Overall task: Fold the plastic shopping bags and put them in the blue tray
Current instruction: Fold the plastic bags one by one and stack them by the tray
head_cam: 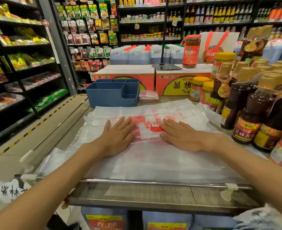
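While both flat-fingered hands, left hand [120, 134] and right hand [180, 136], press it, the plastic bag [153, 156] lies spread.

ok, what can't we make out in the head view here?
- Blue tray: its inside, hidden by its own front wall.
- Plastic bag: the print under both hands, left and right; the fold count, layers overlap.
- Folded bags beside the tray: too small to count.
- Bottle labels: blurred.

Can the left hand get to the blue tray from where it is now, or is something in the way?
Probably yes. The left hand lies flat on the plastic bag, and the blue tray stands just beyond it, with only flat bags between them. Nothing upright blocks the way.
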